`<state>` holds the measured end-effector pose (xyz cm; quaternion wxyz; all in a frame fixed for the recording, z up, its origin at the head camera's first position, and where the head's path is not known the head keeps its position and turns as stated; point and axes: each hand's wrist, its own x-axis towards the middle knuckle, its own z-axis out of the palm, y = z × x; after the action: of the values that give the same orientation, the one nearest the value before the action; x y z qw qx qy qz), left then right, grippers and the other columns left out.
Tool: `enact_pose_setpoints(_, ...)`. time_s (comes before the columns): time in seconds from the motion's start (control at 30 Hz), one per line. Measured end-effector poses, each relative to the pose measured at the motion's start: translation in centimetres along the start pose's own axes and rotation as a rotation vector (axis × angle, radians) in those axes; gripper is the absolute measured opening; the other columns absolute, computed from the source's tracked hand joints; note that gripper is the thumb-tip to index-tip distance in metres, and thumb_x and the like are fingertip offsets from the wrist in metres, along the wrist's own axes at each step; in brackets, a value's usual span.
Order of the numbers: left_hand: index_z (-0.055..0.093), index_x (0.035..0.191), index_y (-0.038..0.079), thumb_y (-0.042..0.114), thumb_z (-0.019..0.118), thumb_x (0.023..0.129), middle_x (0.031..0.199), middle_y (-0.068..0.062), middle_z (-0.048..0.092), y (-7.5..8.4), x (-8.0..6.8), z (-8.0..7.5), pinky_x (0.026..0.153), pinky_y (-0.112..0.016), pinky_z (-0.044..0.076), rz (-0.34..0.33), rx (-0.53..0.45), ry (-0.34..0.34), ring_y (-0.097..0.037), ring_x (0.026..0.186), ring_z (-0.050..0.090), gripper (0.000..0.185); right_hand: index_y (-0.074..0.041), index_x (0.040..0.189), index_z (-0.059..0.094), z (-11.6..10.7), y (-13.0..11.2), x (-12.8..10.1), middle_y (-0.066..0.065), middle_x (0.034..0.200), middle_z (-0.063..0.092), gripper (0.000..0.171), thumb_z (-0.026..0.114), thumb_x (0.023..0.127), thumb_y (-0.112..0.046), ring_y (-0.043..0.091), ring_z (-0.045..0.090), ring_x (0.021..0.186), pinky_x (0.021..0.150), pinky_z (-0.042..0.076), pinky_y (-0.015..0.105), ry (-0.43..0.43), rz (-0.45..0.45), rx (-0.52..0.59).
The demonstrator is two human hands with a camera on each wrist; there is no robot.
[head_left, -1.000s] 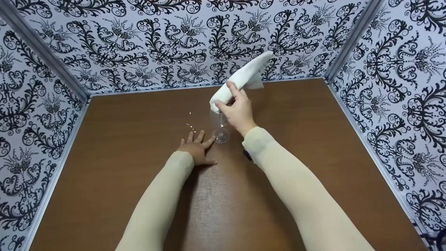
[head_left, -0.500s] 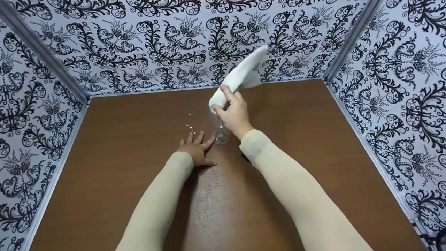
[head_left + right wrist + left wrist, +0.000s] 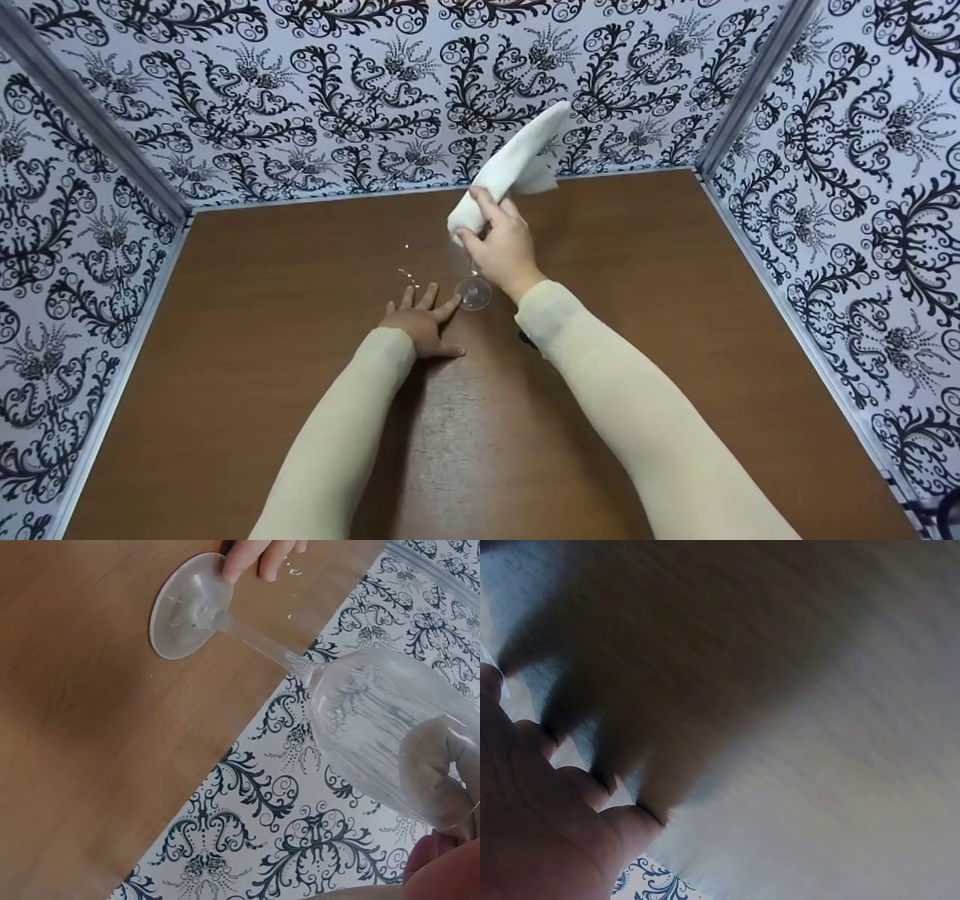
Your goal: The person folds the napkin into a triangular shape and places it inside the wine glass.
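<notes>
A clear stemmed wine glass stands on the brown table, its round foot flat on the wood. A folded white cloth napkin slants up and to the right from the bowl's mouth. My right hand grips the napkin's lower end between thumb and fingers, right at the rim. Through the bowl in the right wrist view, a pale rounded shape shows. My left hand lies spread on the table, a fingertip touching the glass foot. In the left wrist view, its fingers reach forward over the surface.
The brown table is enclosed by patterned black-and-white walls with grey metal corner posts. Small bright specks dot the wood just beyond the left fingertips. A dark curved object sits at the lower right edge.
My right hand has shifted slightly left and down with the napkin, whose tip has moved left. The left hand and glass foot stay in place.
</notes>
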<state>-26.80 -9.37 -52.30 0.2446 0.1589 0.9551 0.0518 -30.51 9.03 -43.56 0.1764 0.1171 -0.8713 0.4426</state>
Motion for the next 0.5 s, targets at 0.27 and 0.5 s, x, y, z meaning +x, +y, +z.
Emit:
enact_pose_setpoints(0.27,0.008,0.168,0.044,0.080,0.061,0.090,0.178,-0.010,-0.005,0.04,0.21,0.07,0.126,-0.072,0.009,-0.003,0.004,-0.005,-0.049,0.162,-0.008,0.101,-0.016,0.152,0.058,0.35,0.16,-0.22,0.018,0.147,0.060,0.066,0.081,0.091,-0.022,0.034,0.064,0.127,0.117,0.041,0.051,0.010,0.009,0.011)
enact_pose_setpoints(0.5,0.008,0.168,0.044,0.079,0.062,0.089,0.179,-0.010,-0.005,-0.16,0.50,0.41,0.126,-0.073,0.006,-0.008,-0.005,0.000,-0.050,0.162,-0.009,0.102,-0.017,0.152,0.058,0.23,0.31,-0.57,0.016,0.130,0.068,0.056,0.071,0.098,-0.030,0.034,0.054,0.125,0.113,0.033,0.051,0.019,0.012,0.012)
